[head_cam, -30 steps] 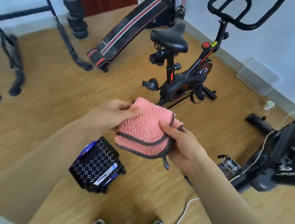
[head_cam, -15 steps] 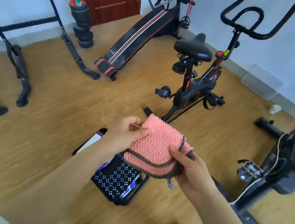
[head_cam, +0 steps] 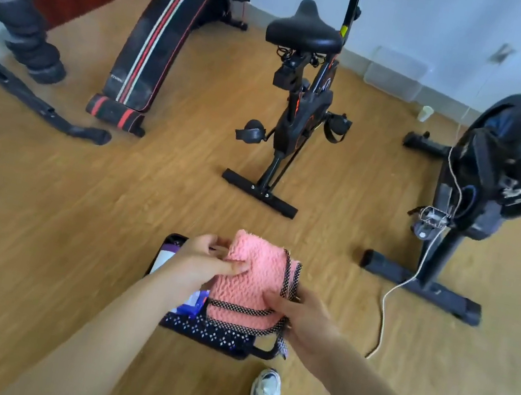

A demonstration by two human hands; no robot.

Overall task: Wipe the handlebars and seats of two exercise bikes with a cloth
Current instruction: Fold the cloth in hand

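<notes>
Bike nearer now, left hand and right hand clutching the cloth; that floor cable could snag a shoe.

Light: we find bright, even light | Shadows: soft, faint beneath far bike | Blur: we note motion smear on right bike and left edge | Distortion: wide-angle bending at edges
</notes>
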